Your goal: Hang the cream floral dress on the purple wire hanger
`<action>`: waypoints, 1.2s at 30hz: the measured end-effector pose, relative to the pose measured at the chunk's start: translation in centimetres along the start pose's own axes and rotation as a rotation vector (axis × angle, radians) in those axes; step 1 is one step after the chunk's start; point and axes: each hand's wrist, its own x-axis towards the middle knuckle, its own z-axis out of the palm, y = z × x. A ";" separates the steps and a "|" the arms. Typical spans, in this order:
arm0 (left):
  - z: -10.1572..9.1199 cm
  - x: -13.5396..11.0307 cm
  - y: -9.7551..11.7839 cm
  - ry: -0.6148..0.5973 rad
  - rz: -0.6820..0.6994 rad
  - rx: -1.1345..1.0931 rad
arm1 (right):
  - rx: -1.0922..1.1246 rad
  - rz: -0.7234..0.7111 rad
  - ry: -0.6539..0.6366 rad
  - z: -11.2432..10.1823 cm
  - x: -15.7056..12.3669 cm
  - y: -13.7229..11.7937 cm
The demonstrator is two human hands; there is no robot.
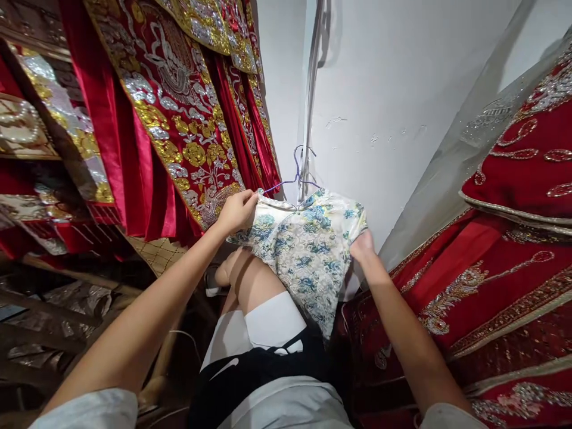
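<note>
You're mid-handling w/ the dress (308, 250), held up in front of you on its wire hanger (295, 177), above your bare knees and well off the floor. The hook sits up beside the thin pole (311, 89) against the white wall (393, 89); can't tell if it's caught on anything. Your left hand (236, 210) is closed tight on the dress's shoulder by the collar, fingers curled over the cloth. Your right hand (363, 245) looks pinched on the other sleeve's hem, but the fingers are mostly hidden behind fabric. Judging by that, you're prob. at the spread-and-square stage, shoulders pulled apart across the hanger. Next move calls for even tension both sides, esp. since the hanger is light wire and will tip easily. The fabric looks like smooth brocade, pale cream w/ blue-green floral, piped collar and short sleeves, so it's likely slippery: grip seams, not flat cloth. Red robes (179, 119) hang close at left, satin w/ dense gold and silver embroidery, and more red embroidered cloth (513, 268) crowds in at right; raised thread could snag, so keep the dress off them.
</note>
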 end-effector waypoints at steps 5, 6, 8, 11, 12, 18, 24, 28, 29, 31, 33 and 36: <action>1.8 0.2 2.7 0.088 0.005 -0.094 | 0.417 -0.047 0.111 -3.0 0.5 -1.7; 2.1 0.4 3.1 0.104 0.011 -0.127 | 0.407 -0.076 0.092 -3.2 0.9 -2.8; 2.7 0.9 3.6 0.133 0.016 -0.153 | 0.333 -0.145 0.043 -2.8 2.2 -5.3; 3.2 1.5 3.3 0.157 -0.011 -0.091 | 0.262 -0.229 -0.024 -1.3 4.4 -8.2; 3.3 1.6 3.1 0.145 -0.027 -0.064 | 0.260 -0.249 -0.031 -1.0 5.2 -8.6; 2.7 3.2 2.0 0.064 -0.125 0.083 | 0.380 -0.261 0.101 -1.9 7.7 -8.0; 2.4 2.4 1.5 0.208 -0.094 0.052 | 0.426 -0.186 -0.093 2.4 3.0 -9.7; 4.1 0.3 2.7 0.390 -0.091 -0.418 | 0.437 -0.228 -0.772 6.1 -1.4 -11.7; 4.5 -0.2 3.2 0.450 -0.111 -0.570 | 0.394 -0.262 -0.934 6.5 -2.3 -11.9; 5.2 -1.2 4.4 0.529 -0.177 -0.870 | 0.230 -0.339 -1.024 6.8 -3.8 -11.7; 5.5 -2.1 5.7 0.460 -0.267 -1.162 | 0.012 -0.371 -0.790 6.9 -5.0 -10.3; 5.5 -3.3 7.6 0.129 -0.380 -1.504 | -0.302 -0.305 -0.396 7.2 -5.7 -6.4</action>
